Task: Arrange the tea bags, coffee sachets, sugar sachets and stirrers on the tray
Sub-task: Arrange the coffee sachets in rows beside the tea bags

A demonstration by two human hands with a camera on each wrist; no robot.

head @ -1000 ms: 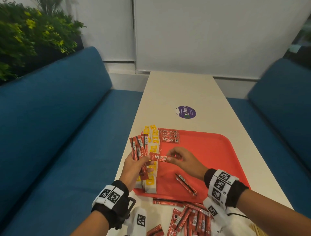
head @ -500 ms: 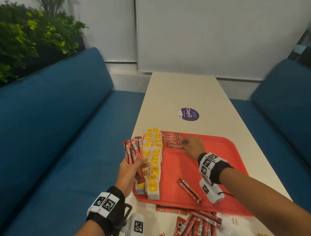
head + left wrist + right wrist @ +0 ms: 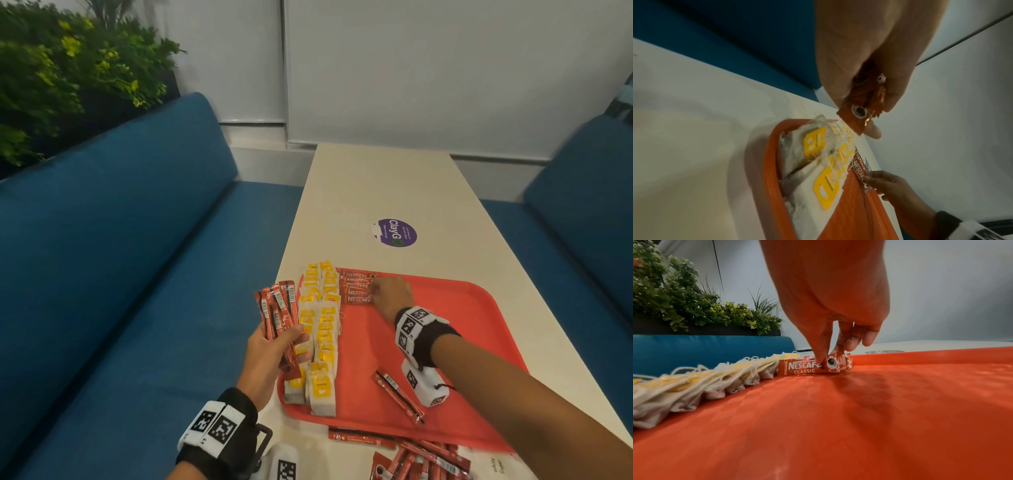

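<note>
Since the earlier frame the right hand (image 3: 390, 297) has carried its coffee sachet (image 3: 809, 367) from mid-tray to the far-left corner, where its fingers (image 3: 823, 344) pinch it flat against the row of sachets (image 3: 356, 289). On the pale worktop (image 3: 383, 192) sits the red tray (image 3: 472, 329), with two columns of tea bags (image 3: 320, 329) along its left edge. The left hand (image 3: 270, 356) grips a fan of coffee sachets (image 3: 277, 313) beside the tray. More loose sachets (image 3: 421, 459) lie on the worktop at the near edge.
</note>
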